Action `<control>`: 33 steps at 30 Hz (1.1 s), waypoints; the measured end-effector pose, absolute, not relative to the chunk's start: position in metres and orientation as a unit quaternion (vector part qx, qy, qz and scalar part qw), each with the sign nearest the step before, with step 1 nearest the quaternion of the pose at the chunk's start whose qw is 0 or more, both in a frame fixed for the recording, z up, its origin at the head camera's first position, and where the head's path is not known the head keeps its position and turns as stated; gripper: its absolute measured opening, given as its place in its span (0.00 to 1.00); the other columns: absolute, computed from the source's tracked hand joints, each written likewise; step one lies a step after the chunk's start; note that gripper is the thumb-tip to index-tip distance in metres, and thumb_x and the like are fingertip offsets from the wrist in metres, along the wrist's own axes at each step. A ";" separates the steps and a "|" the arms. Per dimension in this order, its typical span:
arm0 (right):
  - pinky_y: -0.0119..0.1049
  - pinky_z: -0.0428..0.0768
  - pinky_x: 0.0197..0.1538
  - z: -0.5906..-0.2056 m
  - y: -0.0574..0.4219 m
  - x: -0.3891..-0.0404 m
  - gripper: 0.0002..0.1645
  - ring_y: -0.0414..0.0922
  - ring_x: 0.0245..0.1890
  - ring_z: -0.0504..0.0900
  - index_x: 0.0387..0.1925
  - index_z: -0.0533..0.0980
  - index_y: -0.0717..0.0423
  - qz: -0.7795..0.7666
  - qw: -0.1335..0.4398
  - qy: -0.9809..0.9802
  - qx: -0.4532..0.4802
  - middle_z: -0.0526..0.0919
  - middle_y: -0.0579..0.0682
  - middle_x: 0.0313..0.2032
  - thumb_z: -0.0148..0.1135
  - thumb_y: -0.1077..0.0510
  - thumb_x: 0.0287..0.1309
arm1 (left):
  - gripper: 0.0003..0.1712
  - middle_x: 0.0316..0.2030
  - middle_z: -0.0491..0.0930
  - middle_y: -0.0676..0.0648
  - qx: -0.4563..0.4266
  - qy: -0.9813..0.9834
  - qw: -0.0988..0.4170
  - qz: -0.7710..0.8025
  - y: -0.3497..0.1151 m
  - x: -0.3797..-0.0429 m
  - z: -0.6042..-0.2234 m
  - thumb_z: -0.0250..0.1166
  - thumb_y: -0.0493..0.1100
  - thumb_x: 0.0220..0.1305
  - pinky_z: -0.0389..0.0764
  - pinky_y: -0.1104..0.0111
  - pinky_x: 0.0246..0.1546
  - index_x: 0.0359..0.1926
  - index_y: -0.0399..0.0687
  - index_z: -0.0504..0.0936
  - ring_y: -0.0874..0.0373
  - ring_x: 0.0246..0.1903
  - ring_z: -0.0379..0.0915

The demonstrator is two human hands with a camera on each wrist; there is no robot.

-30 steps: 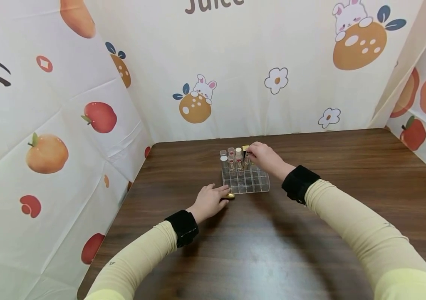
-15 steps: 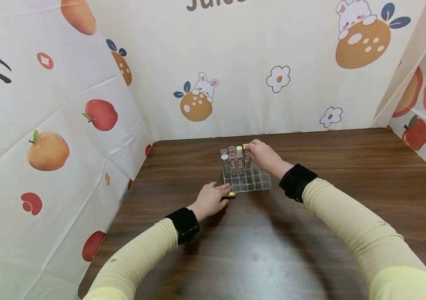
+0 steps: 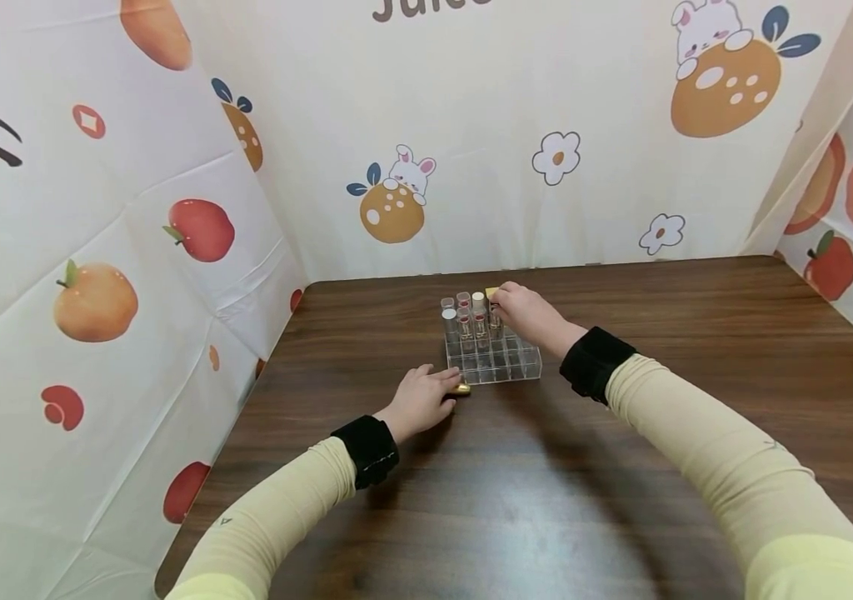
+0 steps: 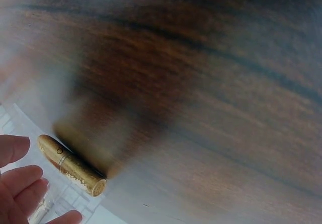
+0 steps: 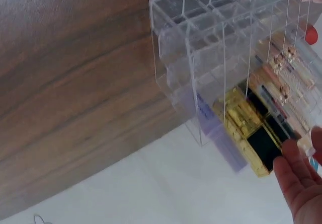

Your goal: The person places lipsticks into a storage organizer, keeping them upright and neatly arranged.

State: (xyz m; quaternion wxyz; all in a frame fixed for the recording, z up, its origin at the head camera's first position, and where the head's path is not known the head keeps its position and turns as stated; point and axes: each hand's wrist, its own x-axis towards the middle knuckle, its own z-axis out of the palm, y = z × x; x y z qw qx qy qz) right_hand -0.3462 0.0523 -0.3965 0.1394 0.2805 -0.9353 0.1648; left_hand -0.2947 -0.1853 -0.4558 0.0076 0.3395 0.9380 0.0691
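Note:
A clear acrylic lipstick organizer (image 3: 505, 367) stands near the middle of the table, several lipsticks upright in its back rows. My right hand (image 3: 531, 315) is over its back part. In the right wrist view, thumb and fingers pinch a clear lipstick tube (image 5: 305, 145) beside a gold-and-black lipstick (image 5: 246, 128). My left hand (image 3: 419, 402) rests by the organizer's front left corner, fingers loosely extended. A gold lipstick (image 4: 73, 166) lies on its side close to those fingers; in the left wrist view a gap shows between them.
Purple tubes (image 5: 219, 136) stand at the organizer's right end, behind its clear wall. The dark wooden table (image 3: 621, 467) extends on all sides of it. A printed cloth backdrop (image 3: 486, 200) rises behind the table's back edge.
The right hand has sunk very slightly toward the organizer, fingers still at the clear lipstick tube. The left hand and gold lipstick stay where they were; the head view shifted slightly.

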 end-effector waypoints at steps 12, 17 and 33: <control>0.45 0.90 0.47 -0.407 0.038 -0.345 0.12 0.57 0.44 0.88 0.51 0.86 0.69 0.046 0.162 -0.956 0.238 0.87 0.65 0.40 0.65 0.66 0.72 | 0.24 0.72 0.78 0.41 0.327 0.942 0.016 0.069 -0.186 -0.292 -0.452 0.65 0.40 0.76 0.73 0.44 0.73 0.69 0.38 0.81 0.35 0.72 0.72; 0.44 0.90 0.44 -0.412 0.037 -0.340 0.17 0.56 0.42 0.89 0.59 0.84 0.67 0.030 0.190 -0.953 0.236 0.88 0.65 0.42 0.65 0.67 0.72 | 0.24 0.72 0.78 0.40 0.324 0.943 0.016 0.067 -0.185 -0.291 -0.449 0.65 0.40 0.76 0.72 0.44 0.73 0.69 0.37 0.82 0.34 0.72 0.72; 0.44 0.77 0.25 -0.438 0.051 -0.322 0.22 0.54 0.23 0.80 0.60 0.76 0.74 0.107 0.278 -0.916 0.269 0.81 0.61 0.28 0.65 0.72 0.66 | 0.13 0.50 0.91 0.39 0.283 0.951 -0.091 0.082 -0.202 -0.301 -0.450 0.69 0.34 0.69 0.83 0.50 0.47 0.53 0.37 0.91 0.40 0.45 0.84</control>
